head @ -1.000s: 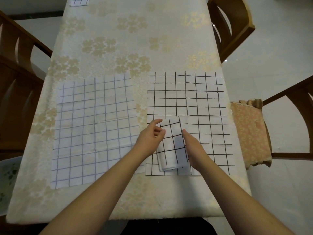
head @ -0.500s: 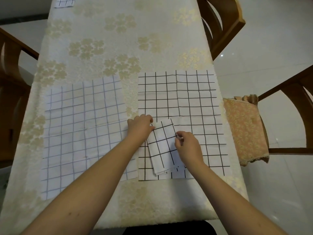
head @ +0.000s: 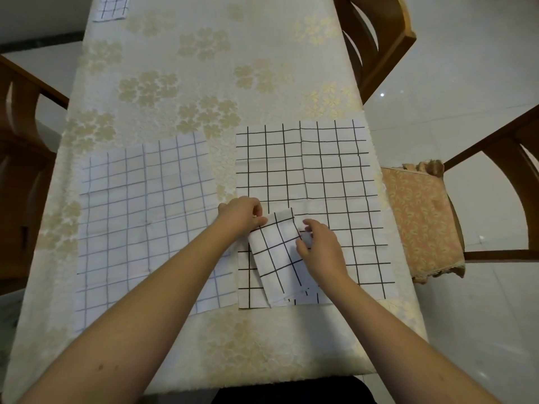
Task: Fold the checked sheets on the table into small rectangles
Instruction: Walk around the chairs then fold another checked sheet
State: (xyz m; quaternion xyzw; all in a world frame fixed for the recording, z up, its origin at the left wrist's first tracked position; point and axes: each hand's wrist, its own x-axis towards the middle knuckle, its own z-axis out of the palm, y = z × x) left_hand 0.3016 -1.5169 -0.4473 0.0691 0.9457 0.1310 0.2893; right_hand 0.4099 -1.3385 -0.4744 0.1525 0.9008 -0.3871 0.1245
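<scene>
Pinching folded black-check sheet (head: 278,252) just right of lower centre: left hand (head: 242,215) grips its upper left corner, right hand (head: 319,249) curls over its right edge. Bundle lies tilted atop flat black-check sheet (head: 320,176). Risks, judged: loose layers at bottom edge fanning out, crooked fold; dragging lower sheet along. Blue-check sheet (head: 145,217) at left, flat, not yet folded.

Four checked sheets: one with black lines spread flat (head: 320,164), one with black lines folded small (head: 277,255) lying on it, one with blue lines spread flat (head: 140,217), and one with blue lines at the far edge (head: 113,8). Three chairs: left (head: 20,158), far right (head: 376,39), near right (head: 495,182). One worktop (head: 204,68). Two hands: left (head: 242,215), right (head: 319,244).
</scene>
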